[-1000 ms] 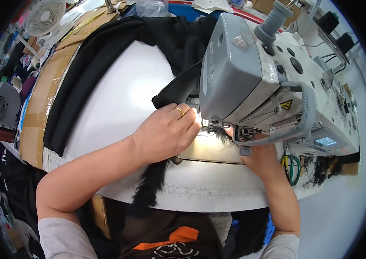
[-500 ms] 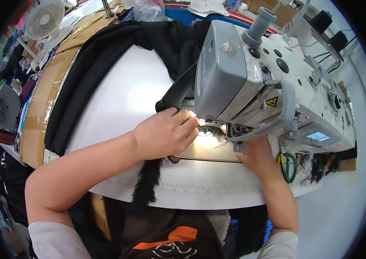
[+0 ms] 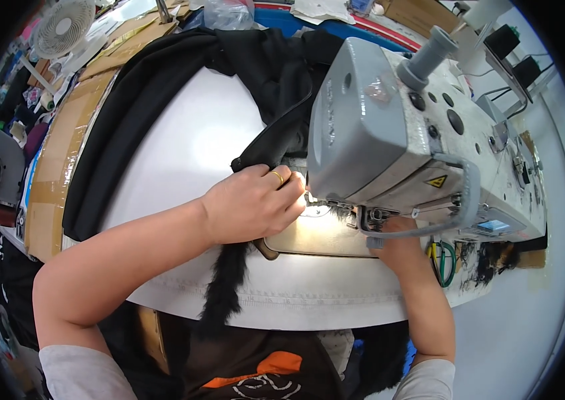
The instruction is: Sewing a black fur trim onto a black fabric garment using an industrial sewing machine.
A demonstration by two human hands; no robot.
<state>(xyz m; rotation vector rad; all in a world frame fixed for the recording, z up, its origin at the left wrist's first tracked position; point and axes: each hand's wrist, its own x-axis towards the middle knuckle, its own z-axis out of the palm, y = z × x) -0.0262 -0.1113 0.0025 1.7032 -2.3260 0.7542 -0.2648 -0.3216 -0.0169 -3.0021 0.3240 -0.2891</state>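
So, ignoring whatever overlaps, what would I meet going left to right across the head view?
White fan → left hand → right hand → green-and-yellow-handled scissors → dark fuzzy scraps.

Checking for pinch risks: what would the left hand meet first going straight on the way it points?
Most likely the sewing machine, low on its head, just right of the left hand; depth is unclear.
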